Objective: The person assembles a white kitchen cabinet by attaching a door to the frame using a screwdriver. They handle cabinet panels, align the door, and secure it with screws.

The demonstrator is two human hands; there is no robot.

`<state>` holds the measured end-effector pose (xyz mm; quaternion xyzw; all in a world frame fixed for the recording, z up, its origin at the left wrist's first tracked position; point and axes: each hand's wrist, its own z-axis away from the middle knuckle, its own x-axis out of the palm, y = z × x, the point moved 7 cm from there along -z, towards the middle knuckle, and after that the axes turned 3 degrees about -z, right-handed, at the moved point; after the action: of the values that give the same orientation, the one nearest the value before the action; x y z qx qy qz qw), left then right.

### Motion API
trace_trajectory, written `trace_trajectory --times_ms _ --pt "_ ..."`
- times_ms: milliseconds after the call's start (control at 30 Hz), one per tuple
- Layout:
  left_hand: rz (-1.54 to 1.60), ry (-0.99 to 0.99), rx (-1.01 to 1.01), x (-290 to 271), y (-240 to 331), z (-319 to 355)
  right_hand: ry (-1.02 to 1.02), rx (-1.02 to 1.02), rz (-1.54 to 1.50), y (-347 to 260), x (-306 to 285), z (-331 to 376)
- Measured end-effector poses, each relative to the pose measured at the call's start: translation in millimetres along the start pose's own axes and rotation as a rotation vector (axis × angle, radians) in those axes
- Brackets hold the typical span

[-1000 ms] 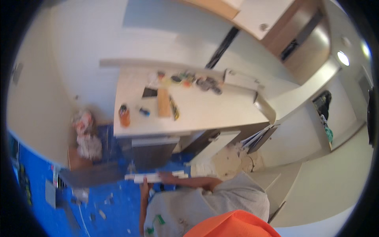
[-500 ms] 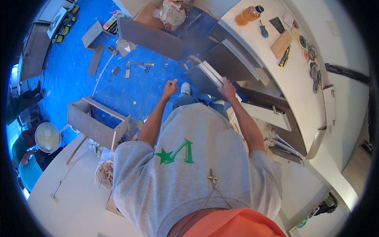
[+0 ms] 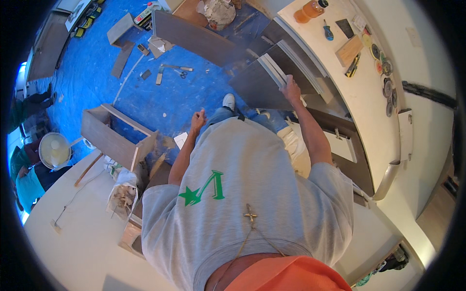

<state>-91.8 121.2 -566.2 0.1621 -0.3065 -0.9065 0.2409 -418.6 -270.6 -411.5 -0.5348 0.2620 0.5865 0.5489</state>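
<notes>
My right hand (image 3: 291,90) is closed round the white edge of a dark grey panel (image 3: 259,87), which stands out from the cabinet side. Its fingertips are partly hidden behind that edge. My left hand (image 3: 198,120) hangs over the blue floor covering (image 3: 170,102) beside my thigh. Its fingers are curled in, and nothing shows in them. Another grey board with white edges (image 3: 301,68) stands just beyond the held panel. Nearer my right forearm, a white panel (image 3: 341,145) sits in the dark cabinet frame.
A white counter (image 3: 371,104) on the right carries an orange bottle (image 3: 310,10), screwdriver (image 3: 328,31), wood block (image 3: 349,50) and several discs (image 3: 387,87). An open wooden box frame (image 3: 109,138) and a fan (image 3: 54,150) stand left. Scissors (image 3: 182,74) and a long dark board (image 3: 194,39) lie ahead.
My right hand has moved farther forward and right, with the panel's white edge shifting the same way. My left hand has come back toward my body. The view has shifted slightly.
</notes>
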Motion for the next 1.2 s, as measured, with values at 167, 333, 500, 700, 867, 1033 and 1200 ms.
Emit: trace_trajectory --times_ms 167,333,500,700,867,1033,1200 --pt "-0.007 0.008 -0.023 -4.5 -10.7 12.0 -0.017 -0.005 0.018 16.9 -13.0 -23.2" --pt "0.116 0.044 -0.045 -16.2 -19.3 22.7 -0.024 0.054 0.103 36.4 -17.5 -49.9" --pt "0.11 0.089 -0.054 -20.1 -28.6 33.9 -0.086 0.099 0.069 54.5 -9.9 -67.8" --pt "0.093 0.086 -0.082 -2.7 -37.2 41.2 0.032 0.035 0.103 59.2 -11.5 -67.0" --pt "0.085 0.093 -0.111 17.4 -35.9 40.5 0.059 0.023 0.079 56.8 -17.9 -63.4" --pt "0.06 0.076 -0.019 30.2 -26.8 42.5 0.118 -0.035 0.018 49.2 -25.4 -52.7" --pt "0.046 0.056 -0.031 40.5 -19.3 43.7 0.184 -0.043 -0.002 47.2 -25.1 -42.0"
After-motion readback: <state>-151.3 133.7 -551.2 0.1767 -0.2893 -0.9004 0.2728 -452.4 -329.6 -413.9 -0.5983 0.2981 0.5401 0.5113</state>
